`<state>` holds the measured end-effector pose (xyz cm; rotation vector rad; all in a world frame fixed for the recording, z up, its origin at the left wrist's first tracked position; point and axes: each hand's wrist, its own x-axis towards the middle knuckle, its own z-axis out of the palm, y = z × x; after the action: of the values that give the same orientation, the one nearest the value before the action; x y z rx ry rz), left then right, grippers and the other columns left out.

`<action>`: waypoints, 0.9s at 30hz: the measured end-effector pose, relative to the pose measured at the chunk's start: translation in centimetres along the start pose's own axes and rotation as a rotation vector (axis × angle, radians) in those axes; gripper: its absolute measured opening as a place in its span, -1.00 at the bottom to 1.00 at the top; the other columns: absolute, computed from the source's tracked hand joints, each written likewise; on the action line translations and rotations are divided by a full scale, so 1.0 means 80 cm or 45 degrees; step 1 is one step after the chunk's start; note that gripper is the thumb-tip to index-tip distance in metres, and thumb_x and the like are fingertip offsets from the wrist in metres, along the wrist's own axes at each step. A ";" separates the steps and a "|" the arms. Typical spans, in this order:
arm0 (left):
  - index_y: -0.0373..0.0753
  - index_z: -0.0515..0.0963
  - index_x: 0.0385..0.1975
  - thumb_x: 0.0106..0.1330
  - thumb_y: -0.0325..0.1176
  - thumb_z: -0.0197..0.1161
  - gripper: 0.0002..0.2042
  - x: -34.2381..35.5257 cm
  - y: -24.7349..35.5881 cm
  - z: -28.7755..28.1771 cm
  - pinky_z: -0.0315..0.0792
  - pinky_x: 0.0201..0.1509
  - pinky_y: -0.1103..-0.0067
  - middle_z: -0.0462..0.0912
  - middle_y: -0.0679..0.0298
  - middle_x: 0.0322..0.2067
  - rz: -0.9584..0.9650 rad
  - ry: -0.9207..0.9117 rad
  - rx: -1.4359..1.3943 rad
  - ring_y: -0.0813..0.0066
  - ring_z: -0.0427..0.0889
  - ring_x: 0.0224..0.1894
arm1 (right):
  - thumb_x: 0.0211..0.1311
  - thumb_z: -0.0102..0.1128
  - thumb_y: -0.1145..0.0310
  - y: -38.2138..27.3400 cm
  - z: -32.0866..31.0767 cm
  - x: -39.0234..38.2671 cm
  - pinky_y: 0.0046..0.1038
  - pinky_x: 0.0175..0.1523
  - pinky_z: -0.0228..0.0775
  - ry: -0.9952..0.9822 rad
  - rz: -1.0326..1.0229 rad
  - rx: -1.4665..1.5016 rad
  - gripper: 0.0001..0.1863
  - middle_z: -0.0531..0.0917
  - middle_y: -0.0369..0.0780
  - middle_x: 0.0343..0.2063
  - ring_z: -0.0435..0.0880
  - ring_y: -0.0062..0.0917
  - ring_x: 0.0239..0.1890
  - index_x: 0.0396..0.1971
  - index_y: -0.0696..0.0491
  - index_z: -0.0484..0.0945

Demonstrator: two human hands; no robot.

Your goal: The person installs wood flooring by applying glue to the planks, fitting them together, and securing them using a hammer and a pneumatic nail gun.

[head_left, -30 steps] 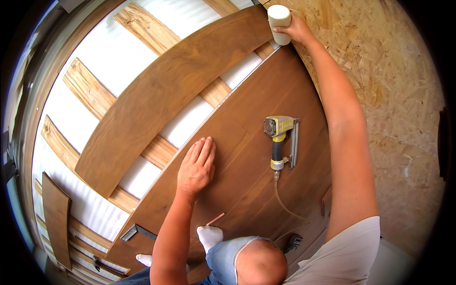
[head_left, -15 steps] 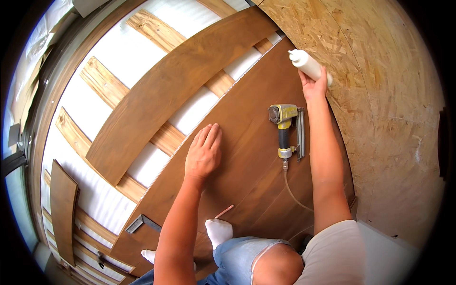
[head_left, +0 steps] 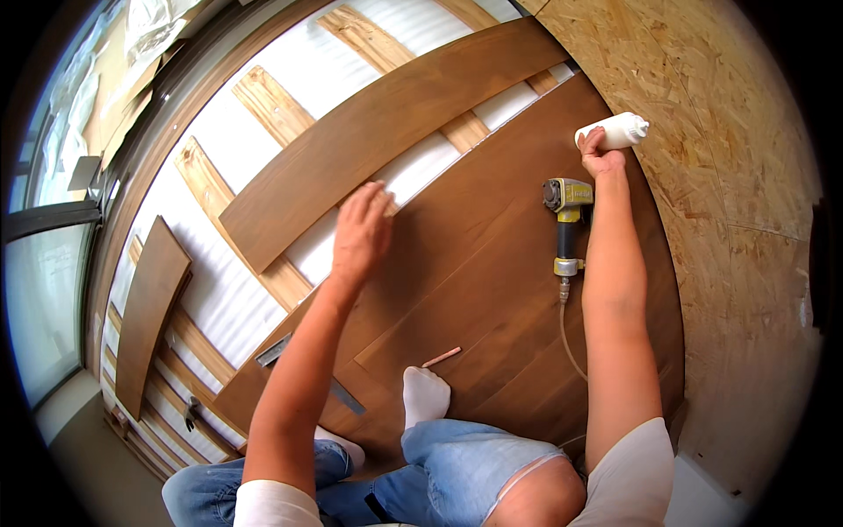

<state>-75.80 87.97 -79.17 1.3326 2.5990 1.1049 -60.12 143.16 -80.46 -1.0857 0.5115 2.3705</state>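
My right hand (head_left: 602, 160) is closed around a white squeeze bottle (head_left: 620, 132), held sideways over the far right edge of the floor with its nozzle to the right. My left hand (head_left: 360, 230), slightly blurred, hovers at the edge of the laid brown floorboards (head_left: 439, 255). Its fingers look loosely bent, with nothing visible in them. Just beyond those fingertips lies a loose brown plank (head_left: 386, 114), resting across pale wooden battens (head_left: 272, 105). A yellow and black nail gun (head_left: 569, 220) lies on the boards beside my right forearm, its hose running toward me.
A reddish pencil (head_left: 442, 357) lies by my socked foot (head_left: 425, 395). Partly behind my left forearm is a metal square (head_left: 348, 397). More loose planks (head_left: 151, 316) rest on battens at the left. An oriented-strand-board surface (head_left: 720, 202) borders the floor on the right.
The bottle has swung round, its nozzle turning from left to right. My left hand has lifted off the boards and moved toward the loose plank. The whole view has shifted.
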 end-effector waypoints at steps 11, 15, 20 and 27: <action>-0.33 0.37 0.37 0.23 -0.15 0.47 -0.26 -0.059 -0.213 -0.173 0.23 0.49 0.23 0.41 -0.05 0.34 -0.609 -0.182 0.606 -0.07 0.33 0.40 | 0.57 -0.03 0.16 0.313 -0.023 -0.006 -0.34 -0.22 0.73 -0.379 -1.007 -1.413 -0.61 0.68 0.04 -0.17 0.75 -0.30 -0.26 0.01 0.23 0.52; -0.35 0.41 0.31 0.09 -0.14 0.56 -0.21 -0.038 -0.198 -0.169 0.30 0.42 0.24 0.51 0.03 0.26 -0.506 -0.147 0.484 -0.05 0.42 0.31 | 0.48 0.13 0.08 0.426 0.012 0.074 -0.32 0.14 0.57 -0.999 -1.623 -2.753 -0.49 0.65 -0.03 0.08 0.67 -0.24 0.11 0.20 0.19 0.48; -0.24 0.36 0.41 0.03 -0.17 0.59 -0.12 -0.078 -0.184 -0.165 0.31 0.47 0.29 0.43 0.12 0.33 -0.652 -0.203 0.403 -0.02 0.36 0.36 | 0.45 0.14 -0.03 0.468 0.018 0.135 -0.21 0.36 0.34 -1.219 -1.718 -3.588 -0.45 0.57 -0.12 0.23 0.50 -0.16 0.29 0.25 0.04 0.51; -0.14 0.43 0.38 0.12 -0.22 0.54 -0.24 -0.115 -0.191 -0.174 0.33 0.45 0.29 0.43 0.18 0.34 -0.532 -0.174 0.233 0.01 0.37 0.34 | 0.50 0.09 -0.04 0.458 -0.002 0.127 -0.25 0.32 0.37 -1.464 -1.799 -3.537 -0.51 0.60 -0.16 0.17 0.52 -0.21 0.25 0.15 0.04 0.57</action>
<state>-85.14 67.44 -80.53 0.7901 2.7447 0.7025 -86.51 115.95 -83.56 -0.1831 3.2743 -0.3734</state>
